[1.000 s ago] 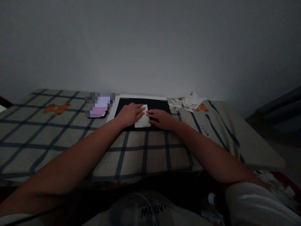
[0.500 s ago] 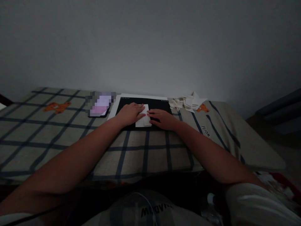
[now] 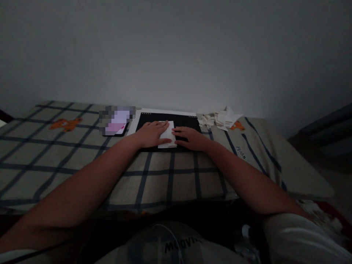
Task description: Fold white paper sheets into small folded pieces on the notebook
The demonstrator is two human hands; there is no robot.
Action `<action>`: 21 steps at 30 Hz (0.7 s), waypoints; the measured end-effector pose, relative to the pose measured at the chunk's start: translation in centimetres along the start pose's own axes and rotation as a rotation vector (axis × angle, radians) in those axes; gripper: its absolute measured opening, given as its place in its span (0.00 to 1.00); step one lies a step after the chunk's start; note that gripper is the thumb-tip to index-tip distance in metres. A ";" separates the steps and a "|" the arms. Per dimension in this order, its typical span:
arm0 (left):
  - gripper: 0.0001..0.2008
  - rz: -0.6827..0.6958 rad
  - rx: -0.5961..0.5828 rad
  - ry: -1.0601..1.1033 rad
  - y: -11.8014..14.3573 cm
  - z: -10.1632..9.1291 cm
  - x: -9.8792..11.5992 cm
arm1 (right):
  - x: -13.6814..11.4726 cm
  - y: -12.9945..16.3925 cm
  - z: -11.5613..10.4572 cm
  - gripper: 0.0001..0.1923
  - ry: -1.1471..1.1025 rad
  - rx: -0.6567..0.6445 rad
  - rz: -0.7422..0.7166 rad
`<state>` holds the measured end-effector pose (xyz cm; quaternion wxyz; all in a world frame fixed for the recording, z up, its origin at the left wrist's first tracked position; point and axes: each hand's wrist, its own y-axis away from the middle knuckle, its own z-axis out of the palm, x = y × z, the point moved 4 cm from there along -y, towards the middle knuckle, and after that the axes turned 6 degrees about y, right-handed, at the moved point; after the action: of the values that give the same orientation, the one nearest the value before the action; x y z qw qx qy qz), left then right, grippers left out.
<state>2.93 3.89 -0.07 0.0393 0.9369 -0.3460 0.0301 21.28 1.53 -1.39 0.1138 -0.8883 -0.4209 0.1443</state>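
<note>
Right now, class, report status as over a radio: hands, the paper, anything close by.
Left hand flat on white paper, right hand touching its right edge. Paper lies on black mat. Folded-paper pile right, phone left, both apart.

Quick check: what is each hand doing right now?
Left hand: open, flat, pressing on the white folded paper.
Right hand: open, fingertips on the paper's right edge, over the black mat.

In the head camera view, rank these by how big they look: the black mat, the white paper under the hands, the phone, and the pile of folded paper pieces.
Largest to smallest as they look:
1. black mat
2. pile of folded paper pieces
3. phone, close to the pile in apparent size, so that order is unsure
4. white paper, partly covered by the left hand and right hand
</note>
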 end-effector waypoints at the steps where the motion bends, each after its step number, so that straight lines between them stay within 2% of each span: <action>1: 0.40 -0.006 -0.007 0.003 0.0 0.0 0.0 | 0.1 0.0 0.0 0.24 -0.006 0.000 0.000; 5: 0.39 -0.018 -0.031 0.010 0.0 0.0 0.0 | 0.1 0.0 0.0 0.24 0.004 0.007 -0.006; 13: 0.41 0.000 0.064 -0.020 0.2 0.5 0.7 | -0.3 0.1 -0.2 0.25 -0.006 0.019 0.001; 21: 0.40 -0.005 -0.019 0.008 0.1 0.7 0.3 | -0.5 0.0 -0.3 0.32 0.009 0.019 0.016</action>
<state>3.10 3.58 -0.75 0.0494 0.9372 -0.3440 0.0306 21.08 1.18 -1.02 0.1232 -0.8911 -0.4121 0.1450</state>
